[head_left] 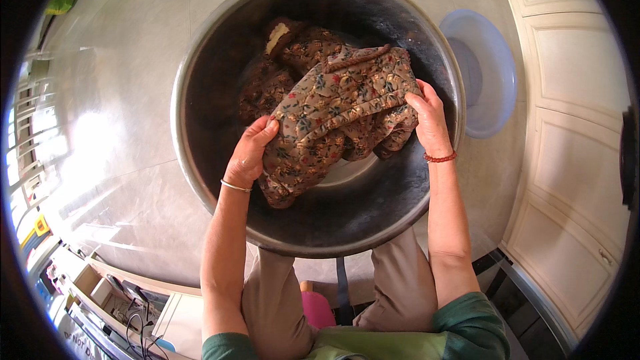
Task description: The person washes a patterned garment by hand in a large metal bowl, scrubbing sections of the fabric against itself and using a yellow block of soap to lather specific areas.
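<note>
A quilted floral garment (345, 92), brown with red, yellow and dark leaf patterns and a corded trim, is stretched between my hands. My left hand (251, 149) pinches its left edge, thumb on top. At its right edge my right hand (427, 112) grips the cloth, thumb on the near face. More of the same cloth, darker and apparently wet, lies bunched behind it, with a pale yellow patch (277, 37) showing. All of it is inside a large, deep metal basin (300, 246). The cloth hides much of the basin's bottom.
A translucent blue plastic basin (492, 72) stands on the tiled floor (135, 125) just right of the metal one. Cream panelled cabinet doors (575, 145) line the right side. At lower left is an open drawer (120, 305) with cables. My knees flank the metal basin's near rim.
</note>
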Available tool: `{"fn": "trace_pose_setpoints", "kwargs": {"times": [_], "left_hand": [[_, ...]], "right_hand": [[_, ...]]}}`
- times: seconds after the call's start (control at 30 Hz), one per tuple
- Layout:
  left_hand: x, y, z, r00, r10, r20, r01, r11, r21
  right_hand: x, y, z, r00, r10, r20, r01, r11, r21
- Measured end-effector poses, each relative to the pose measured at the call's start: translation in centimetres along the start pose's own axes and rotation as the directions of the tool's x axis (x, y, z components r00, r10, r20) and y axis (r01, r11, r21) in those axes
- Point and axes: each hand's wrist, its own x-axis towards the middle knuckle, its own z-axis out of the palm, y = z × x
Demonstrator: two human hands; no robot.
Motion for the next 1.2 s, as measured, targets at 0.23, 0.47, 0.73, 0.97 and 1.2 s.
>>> {"fn": "trace_pose_setpoints", "kwargs": {"times": [0.23,0.47,0.73,0.97,1.2], "left_hand": [[0.0,-0.9,-0.1,0.997,-0.066,0.032,0.069,0.992,-0.109],[-0.1,-0.8,-0.9,0.997,-0.077,0.032,0.080,0.991,-0.110],[0.7,-1.5,-0.1,0.998,-0.058,-0.015,0.058,0.998,0.013],[0.9,-1.9,0.8,0.997,-0.056,-0.051,0.057,0.998,0.026],[1.0,-2.1,-0.4,0.999,-0.045,-0.015,0.046,0.999,0.020]], "right_hand": [[-0.1,0.8,-0.3,0.924,-0.382,-0.018,0.166,0.443,-0.881],[-7.7,-4.4,3.6,0.969,0.041,0.246,0.071,0.901,-0.428],[-11.4,-2.4,1.5,0.877,-0.480,-0.002,0.311,0.571,-0.760],[-14.7,3.6,-14.4,0.809,-0.406,-0.425,-0.182,0.514,-0.838],[-14.0,9.2,-16.5,0.879,-0.232,-0.416,-0.350,0.276,-0.895]]}}
